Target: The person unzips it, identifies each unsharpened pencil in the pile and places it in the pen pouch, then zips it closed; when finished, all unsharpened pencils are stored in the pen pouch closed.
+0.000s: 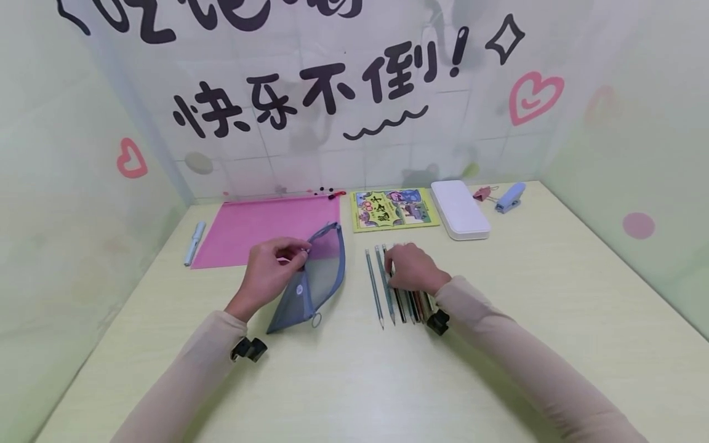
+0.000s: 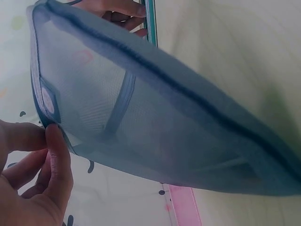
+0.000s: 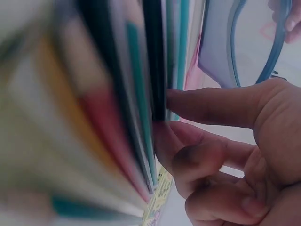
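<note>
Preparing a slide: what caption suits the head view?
Left hand pinches a blue mesh pouch; right hand touches pencils lying side by side.

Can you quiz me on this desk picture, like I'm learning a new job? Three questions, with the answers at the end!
1. Which hand pinches the blue mesh pouch?

2. True or false: the white case lies between the yellow book and the blue stapler.

3. What is the right hand touching?
A) the pink folder
B) the pencils
C) the blue stapler

Key:
1. The left hand.
2. True.
3. B.
</note>
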